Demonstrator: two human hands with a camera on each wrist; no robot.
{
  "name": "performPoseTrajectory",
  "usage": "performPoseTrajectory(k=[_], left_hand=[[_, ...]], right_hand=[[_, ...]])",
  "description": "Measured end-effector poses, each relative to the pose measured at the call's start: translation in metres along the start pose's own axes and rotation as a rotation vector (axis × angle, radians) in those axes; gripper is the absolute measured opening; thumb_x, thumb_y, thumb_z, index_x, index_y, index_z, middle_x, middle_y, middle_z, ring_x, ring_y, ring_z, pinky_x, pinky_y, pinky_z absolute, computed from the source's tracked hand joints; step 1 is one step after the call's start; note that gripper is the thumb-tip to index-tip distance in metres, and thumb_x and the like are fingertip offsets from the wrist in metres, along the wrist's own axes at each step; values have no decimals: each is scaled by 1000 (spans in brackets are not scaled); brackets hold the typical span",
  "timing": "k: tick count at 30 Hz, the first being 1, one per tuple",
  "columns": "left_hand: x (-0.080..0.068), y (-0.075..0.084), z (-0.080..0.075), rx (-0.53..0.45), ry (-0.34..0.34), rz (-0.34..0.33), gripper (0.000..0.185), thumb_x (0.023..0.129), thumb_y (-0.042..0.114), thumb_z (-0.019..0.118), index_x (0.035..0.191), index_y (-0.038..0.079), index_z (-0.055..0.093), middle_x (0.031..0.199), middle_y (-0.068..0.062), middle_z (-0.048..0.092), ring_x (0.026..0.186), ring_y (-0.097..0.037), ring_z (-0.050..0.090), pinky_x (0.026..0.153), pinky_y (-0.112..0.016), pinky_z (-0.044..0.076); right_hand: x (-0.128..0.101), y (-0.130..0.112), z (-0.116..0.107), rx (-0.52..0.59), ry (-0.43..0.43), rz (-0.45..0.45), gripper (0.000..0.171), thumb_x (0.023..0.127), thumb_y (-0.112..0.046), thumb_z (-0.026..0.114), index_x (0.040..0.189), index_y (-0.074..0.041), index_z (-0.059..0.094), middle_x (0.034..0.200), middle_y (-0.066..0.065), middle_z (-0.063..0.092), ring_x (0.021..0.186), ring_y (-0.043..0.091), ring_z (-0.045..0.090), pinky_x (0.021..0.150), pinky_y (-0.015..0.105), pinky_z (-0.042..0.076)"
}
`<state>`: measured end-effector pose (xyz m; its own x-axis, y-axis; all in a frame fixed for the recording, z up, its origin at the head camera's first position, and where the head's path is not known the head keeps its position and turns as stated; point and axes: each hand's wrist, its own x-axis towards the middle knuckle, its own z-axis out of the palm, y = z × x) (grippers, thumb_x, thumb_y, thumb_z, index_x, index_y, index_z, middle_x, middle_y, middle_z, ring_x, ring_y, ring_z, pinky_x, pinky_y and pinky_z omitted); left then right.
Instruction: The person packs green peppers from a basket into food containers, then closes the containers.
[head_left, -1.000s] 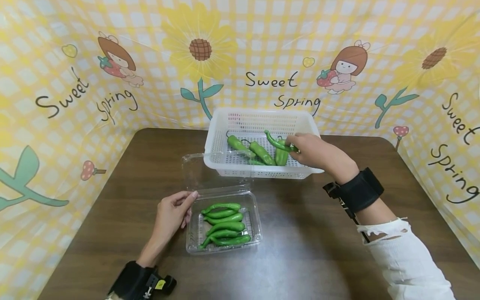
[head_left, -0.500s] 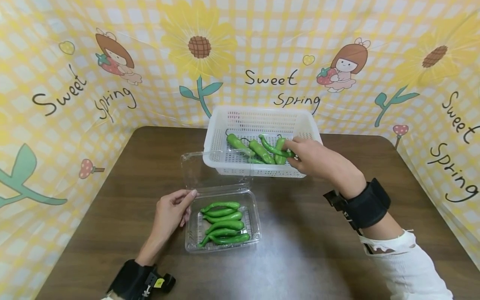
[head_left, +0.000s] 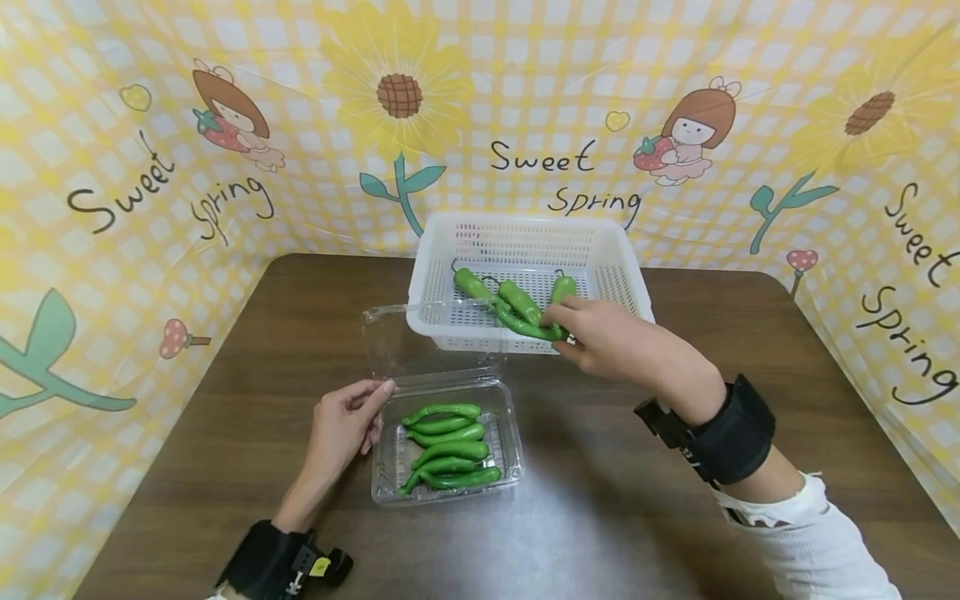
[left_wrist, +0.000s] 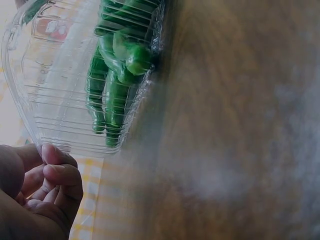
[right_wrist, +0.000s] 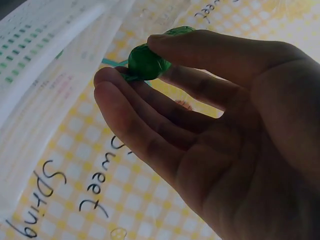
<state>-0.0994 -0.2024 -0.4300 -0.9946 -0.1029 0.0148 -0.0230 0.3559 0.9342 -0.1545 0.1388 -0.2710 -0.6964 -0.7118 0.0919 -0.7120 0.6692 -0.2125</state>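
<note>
Yellow check cloth (head_left: pixel 540 75) stands behind the basket, printed with flowers and "Sweet Spring". Brown surface (head_left: pixel 307 325) under the basket, spreading to its left, right and front. Basket (head_left: pixel 525 237) itself is white, slotted, open on top. White sleeve (head_left: pixel 817 533), torn at the cuff, in front and well right of the basket. Clear box (head_left: pixel 515 437) in front of the basket's left part; lid up, overlapping the basket's near left side from above, contact can't be told. Right hand (head_left: pixel 611 337) at the basket's near right part: grip nearly closed, thumb and fingers pinching one end of a pepper, other fingers fairly straight in the wrist view. Left hand (head_left: pixel 341 421) in front and left of the basket: grip closed, thumb and finger pinching the box's edge by the hinge. Black straps (head_left: pixel 731 429) on both wrists, in front of the basket. Pale peppers (head_left: pixel 517 300), at least three, inside the basket. Held pepper (head_left: pixel 527 326), slim, curved, over the basket's near side, free end pointing left. Slim peppers (head_left: pixel 452 452), six, stacked crosswise in the box, in front of the basket.
</note>
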Motion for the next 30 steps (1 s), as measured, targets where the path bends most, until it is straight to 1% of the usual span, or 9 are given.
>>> performPoseTrajectory(k=[3,7,10,13,16,19,22,27,30], left_hand=[[1,0,0,-3,0,3,29,96,42,64,105,16,75,56,-4,58,37,-15,49,35,-33,44],[1,1,0,0,0,-1,29,96,42,64,105,17,75,56,-5,58,37,-16,49,35,-33,44],[1,0,0,6,-1,-4,30,95,43,64,105,17,75,57,-6,58,38,-19,50,35,-34,44],[1,0,0,9,-1,-2,30,96,43,64,105,17,75,57,-6,58,38,-22,50,35,-34,44],[0,0,0,6,-2,-3,30,96,42,64,104,16,75,57,-6,58,38,-22,49,35,-34,44],[-1,-1,0,2,-5,-5,29,96,41,63,105,15,75,57,-6,58,38,-21,49,35,-34,44],[-1,0,0,4,-6,-4,29,97,40,63,105,15,75,57,-6,58,38,-21,49,35,-34,44],[0,0,0,6,-3,-3,30,96,41,64,106,15,74,57,-6,58,38,-19,49,35,-34,44],[1,0,1,7,-2,2,30,96,41,64,105,15,75,57,-5,58,38,-19,49,35,-34,44]], right_hand=[[1,-8,3,-9,-18,-21,22,91,-6,69,112,-1,64,96,10,63,71,17,59,66,33,54],[1,-17,9,7,-57,-42,20,92,-8,68,111,-3,64,95,8,62,70,13,56,64,29,53],[1,-23,13,22,-79,-34,19,93,-8,67,111,-6,63,94,5,60,70,11,54,64,26,50],[-1,-28,17,14,-87,-42,18,93,-9,67,111,-9,64,93,2,59,72,10,54,65,25,49],[-1,-32,23,8,-90,-78,18,94,-10,68,111,-11,64,93,0,59,74,9,55,66,23,48],[-1,-35,30,12,-89,-124,17,93,-10,69,109,-10,65,94,1,62,75,9,56,67,23,49],[-1,-37,35,14,-105,-144,14,93,-10,69,106,-9,64,92,2,62,75,10,56,66,23,50],[1,-43,41,10,-185,-121,17,95,-11,66,112,-8,63,95,4,61,78,14,60,69,26,53],[2,-47,45,14,-234,-99,22,96,-11,65,117,-8,63,101,6,62,86,17,63,74,28,54]])
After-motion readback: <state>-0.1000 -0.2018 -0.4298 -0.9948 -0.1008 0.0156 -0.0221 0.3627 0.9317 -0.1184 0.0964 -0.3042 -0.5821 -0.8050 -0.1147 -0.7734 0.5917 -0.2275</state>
